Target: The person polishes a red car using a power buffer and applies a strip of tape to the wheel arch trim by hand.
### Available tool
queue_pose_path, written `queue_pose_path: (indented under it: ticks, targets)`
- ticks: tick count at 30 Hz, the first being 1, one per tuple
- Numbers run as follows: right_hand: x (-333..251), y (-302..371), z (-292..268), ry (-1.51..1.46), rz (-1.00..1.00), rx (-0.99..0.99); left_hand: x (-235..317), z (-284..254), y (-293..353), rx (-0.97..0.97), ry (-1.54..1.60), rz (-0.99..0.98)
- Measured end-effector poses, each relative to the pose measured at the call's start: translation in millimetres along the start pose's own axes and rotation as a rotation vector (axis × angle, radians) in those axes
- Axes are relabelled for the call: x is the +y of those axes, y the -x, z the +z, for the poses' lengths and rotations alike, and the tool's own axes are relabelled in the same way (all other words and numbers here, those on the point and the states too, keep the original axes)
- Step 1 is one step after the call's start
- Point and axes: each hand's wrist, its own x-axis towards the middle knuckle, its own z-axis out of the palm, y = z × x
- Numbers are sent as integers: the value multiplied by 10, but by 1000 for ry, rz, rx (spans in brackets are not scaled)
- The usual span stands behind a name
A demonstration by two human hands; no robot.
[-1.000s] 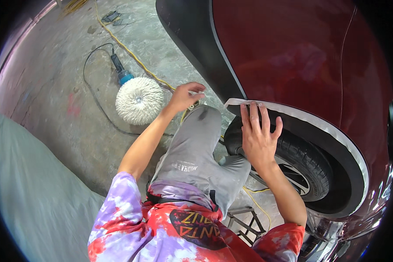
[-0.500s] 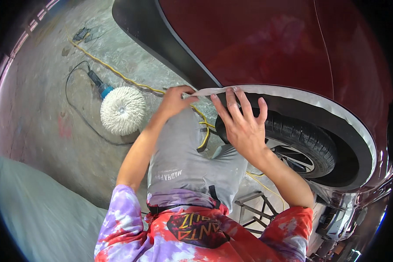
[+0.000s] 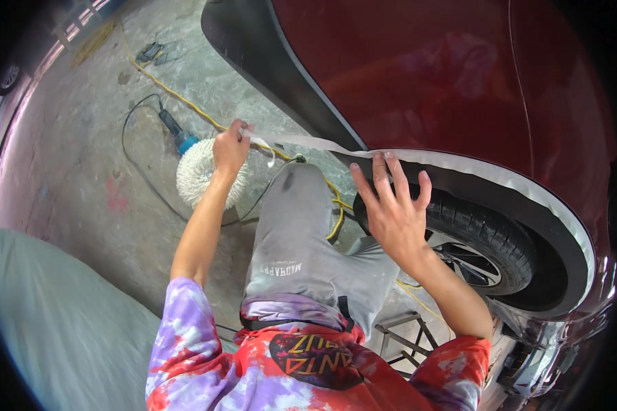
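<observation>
A strip of whitish masking tape runs along the upper edge of the black wheel arch trim on a dark red car body. My left hand pinches the tape's loose end, off to the left of the car, and a short tail dangles below it. Between that hand and the arch the strip hangs free. With fingers spread, my right hand presses its fingertips on the tape at the front of the arch. The tyre sits beneath, beside my right wrist.
On the concrete floor lies a polisher with a fluffy white pad, partly behind my left hand. A yellow cord crosses the floor. A metal stand is at lower right, and a grey-green cover drapes at lower left.
My left hand has moved left and slightly up, drawing out the free stretch of tape. My right hand stays on the arch edge. The whole view has shifted slightly.
</observation>
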Motion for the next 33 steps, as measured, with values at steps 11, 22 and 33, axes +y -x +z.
queue_pose_path:
  ticks: [11,22,33]
  targets:
    - [24,1,-45,27,-26,-19,-457,161,533,-377,253,-226]
    - [-19,-13,-73,-95,10,-33,-720,-545,-412,-159,893,-648]
    - [-23,-53,-57,-10,-45,9,-408,-565,-2065,20,274,-432]
